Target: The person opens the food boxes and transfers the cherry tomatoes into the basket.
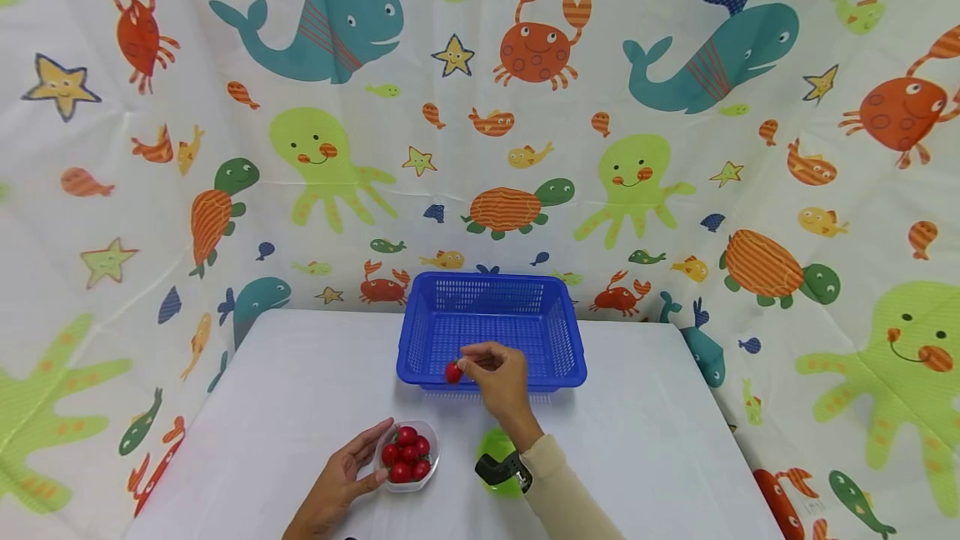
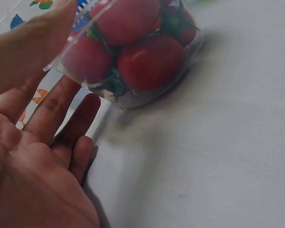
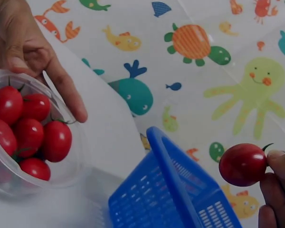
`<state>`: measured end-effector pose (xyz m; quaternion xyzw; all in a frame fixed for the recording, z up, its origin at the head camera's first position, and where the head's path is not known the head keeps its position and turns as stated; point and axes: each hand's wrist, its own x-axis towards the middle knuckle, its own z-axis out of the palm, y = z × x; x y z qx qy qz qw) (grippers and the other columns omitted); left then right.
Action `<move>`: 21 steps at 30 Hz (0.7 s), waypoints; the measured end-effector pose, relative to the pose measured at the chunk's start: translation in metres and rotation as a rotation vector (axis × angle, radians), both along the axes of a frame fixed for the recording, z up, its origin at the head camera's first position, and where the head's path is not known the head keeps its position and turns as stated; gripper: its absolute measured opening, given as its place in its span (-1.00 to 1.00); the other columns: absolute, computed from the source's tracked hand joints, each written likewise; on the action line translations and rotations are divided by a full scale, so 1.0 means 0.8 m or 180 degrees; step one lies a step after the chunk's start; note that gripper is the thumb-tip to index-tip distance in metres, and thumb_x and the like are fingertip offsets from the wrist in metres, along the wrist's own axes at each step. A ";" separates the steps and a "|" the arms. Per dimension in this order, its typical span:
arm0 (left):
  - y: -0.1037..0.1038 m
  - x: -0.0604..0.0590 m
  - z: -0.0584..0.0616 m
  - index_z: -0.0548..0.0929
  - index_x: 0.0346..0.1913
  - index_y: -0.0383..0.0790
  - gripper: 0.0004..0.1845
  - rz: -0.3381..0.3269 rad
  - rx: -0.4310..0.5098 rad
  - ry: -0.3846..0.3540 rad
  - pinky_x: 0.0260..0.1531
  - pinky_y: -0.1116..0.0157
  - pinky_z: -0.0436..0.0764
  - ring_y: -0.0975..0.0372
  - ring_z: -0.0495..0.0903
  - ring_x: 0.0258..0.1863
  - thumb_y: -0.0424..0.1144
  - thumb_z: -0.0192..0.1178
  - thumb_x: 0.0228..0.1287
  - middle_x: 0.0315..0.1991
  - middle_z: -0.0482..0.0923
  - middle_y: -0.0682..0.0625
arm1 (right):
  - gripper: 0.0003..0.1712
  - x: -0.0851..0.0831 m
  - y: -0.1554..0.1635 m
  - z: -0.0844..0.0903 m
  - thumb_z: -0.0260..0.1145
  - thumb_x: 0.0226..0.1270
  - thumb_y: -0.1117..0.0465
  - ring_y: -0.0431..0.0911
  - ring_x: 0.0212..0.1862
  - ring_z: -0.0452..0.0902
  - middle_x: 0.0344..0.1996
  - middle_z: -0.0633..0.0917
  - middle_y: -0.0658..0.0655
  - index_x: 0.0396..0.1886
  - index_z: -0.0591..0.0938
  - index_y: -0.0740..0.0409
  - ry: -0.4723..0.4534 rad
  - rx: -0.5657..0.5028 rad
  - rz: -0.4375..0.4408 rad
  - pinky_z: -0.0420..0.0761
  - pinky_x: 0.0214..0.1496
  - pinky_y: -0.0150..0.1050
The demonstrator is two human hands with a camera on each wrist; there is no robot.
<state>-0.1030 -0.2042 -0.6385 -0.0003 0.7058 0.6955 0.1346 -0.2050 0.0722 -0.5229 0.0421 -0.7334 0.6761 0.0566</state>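
My right hand (image 1: pixel 504 386) pinches a red cherry tomato (image 1: pixel 453 372) by its green stem, over the near rim of the blue plastic basket (image 1: pixel 408 357). In the right wrist view that tomato (image 3: pixel 242 165) hangs beside the basket's wall, apart from it. My left hand (image 1: pixel 347 472) holds a clear plastic tub (image 1: pixel 405 487) at its left side, thumb at the rim and fingers around the far side. Several cherry tomatoes (image 1: pixel 408 453) with green stems fill the tub. The left wrist view shows the tub's clear wall (image 2: pixel 137 100) close to the white surface.
A bright green round dish (image 1: pixel 491 444) sits under my right wrist, partly hidden by the forearm and a black watch (image 1: pixel 495 470). The white tabletop (image 1: pixel 315 382) extends to both sides. Behind it hangs a curtain (image 1: pixel 442 257) printed with sea animals.
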 end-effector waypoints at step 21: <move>0.000 0.000 0.000 0.37 0.61 -0.12 -0.25 -0.0043 0.0021 0.0043 0.28 0.66 0.34 0.71 0.40 0.37 -0.35 0.38 0.42 0.61 0.37 -0.09 | -0.83 -0.046 0.008 -0.009 0.58 0.29 0.29 -0.16 -0.23 0.69 -0.30 0.85 0.08 -0.13 0.87 0.11 -0.0170 0.0384 0.0025 0.71 -0.18 -0.36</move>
